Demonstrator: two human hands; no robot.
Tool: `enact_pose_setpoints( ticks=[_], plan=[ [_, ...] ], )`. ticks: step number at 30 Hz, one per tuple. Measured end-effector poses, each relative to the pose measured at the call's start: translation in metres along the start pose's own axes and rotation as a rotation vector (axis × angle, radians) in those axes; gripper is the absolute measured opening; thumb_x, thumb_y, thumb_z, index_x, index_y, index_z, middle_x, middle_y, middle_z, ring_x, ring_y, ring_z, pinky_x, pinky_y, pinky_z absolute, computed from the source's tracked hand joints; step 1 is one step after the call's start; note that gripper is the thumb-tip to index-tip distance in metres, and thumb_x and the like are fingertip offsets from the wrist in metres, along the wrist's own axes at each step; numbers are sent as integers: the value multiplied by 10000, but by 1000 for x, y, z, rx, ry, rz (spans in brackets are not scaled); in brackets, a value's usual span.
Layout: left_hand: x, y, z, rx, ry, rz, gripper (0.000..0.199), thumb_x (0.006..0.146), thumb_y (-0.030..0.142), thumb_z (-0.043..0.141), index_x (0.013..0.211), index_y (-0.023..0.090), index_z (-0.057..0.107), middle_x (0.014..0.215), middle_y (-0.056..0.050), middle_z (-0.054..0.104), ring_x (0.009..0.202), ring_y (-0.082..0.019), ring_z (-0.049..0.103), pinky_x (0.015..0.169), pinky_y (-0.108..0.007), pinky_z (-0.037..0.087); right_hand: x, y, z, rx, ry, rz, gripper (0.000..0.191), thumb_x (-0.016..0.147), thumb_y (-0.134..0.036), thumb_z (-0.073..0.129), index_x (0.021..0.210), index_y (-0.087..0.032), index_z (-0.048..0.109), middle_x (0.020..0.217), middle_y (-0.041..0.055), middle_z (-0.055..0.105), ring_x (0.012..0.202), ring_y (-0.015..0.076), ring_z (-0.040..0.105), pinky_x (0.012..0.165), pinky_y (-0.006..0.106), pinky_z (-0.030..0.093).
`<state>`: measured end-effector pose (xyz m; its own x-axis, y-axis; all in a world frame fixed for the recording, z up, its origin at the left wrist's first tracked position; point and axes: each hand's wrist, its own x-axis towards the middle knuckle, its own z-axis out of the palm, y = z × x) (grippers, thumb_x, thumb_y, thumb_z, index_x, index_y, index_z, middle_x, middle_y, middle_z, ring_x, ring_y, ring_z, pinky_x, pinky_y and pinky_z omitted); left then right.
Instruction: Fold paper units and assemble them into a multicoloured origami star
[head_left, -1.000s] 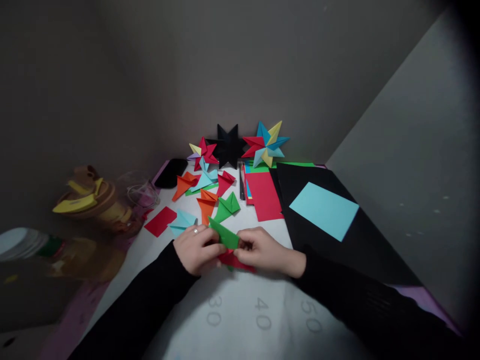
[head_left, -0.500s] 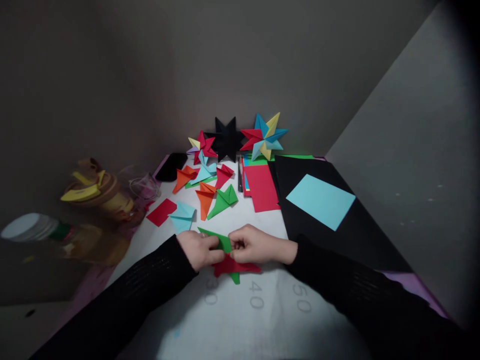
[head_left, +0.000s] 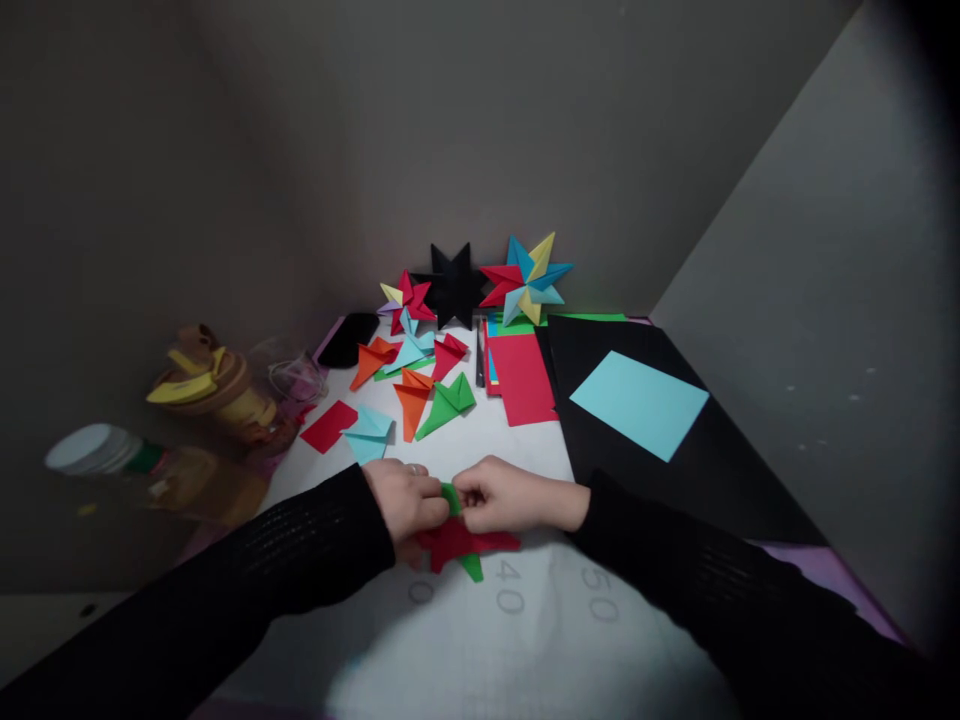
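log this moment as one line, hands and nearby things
left hand: holding red-and-green folded paper; right hand: pinching same paper; beyond hands: green folded piece; right side: light-blue sheet on black sheet

Along the far edge of the surface, a black star stands between a small red, yellow and purple star and a larger multicoloured star. A dark, flat object lies at the far left corner. By the left edge are a white-capped jar and a brown container. Toward the right edge, a light-blue sheet rests on a black sheet.
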<state>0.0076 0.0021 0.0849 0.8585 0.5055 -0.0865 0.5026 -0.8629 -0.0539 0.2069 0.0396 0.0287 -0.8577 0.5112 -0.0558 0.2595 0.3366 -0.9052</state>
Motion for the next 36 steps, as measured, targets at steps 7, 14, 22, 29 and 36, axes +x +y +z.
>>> enact_pose_setpoints(
  ticks=[7, 14, 22, 29, 36],
  plan=[
    [-27, 0, 17, -328, 363, -440, 233, 710, 260, 615, 913, 196, 521, 692, 6, 602, 658, -167, 549, 600, -271, 403, 4, 2, 1, 231, 289, 46, 103, 702, -154, 526, 619, -158, 465, 570, -57, 437, 532, 75, 406, 484, 185, 318],
    [-20, -11, 52, -670, 772, -583, 169, 778, 279, 607, 677, 168, 528, 733, -31, 549, 650, -129, 522, 579, -255, 446, 8, 7, 3, 369, 354, 68, 83, 726, -187, 570, 672, -141, 526, 585, -49, 463, 519, 80, 429, 490, 198, 332],
    [-12, -2, 69, -1014, 1041, -759, 72, 816, 235, 560, 848, 192, 511, 646, 26, 553, 552, -94, 532, 511, -209, 427, 10, 16, 7, 339, 384, 109, 118, 760, -237, 583, 696, -143, 553, 608, -27, 503, 562, 101, 444, 508, 207, 347],
    [-21, -11, 57, -681, 926, -489, 262, 751, 74, 625, 978, 197, 667, 783, -42, 657, 644, -120, 606, 569, -230, 502, 8, 18, 8, 241, 427, 109, 129, 755, -213, 568, 651, -157, 518, 586, -37, 461, 540, 95, 407, 494, 205, 330],
    [-18, -6, 49, -747, 902, -461, 256, 744, 105, 645, 982, 190, 683, 737, -29, 610, 599, -102, 580, 532, -218, 485, 6, 13, 5, -28, 494, -6, 204, 740, -170, 561, 570, -173, 449, 577, -37, 440, 539, 95, 415, 499, 207, 315]
  ],
)
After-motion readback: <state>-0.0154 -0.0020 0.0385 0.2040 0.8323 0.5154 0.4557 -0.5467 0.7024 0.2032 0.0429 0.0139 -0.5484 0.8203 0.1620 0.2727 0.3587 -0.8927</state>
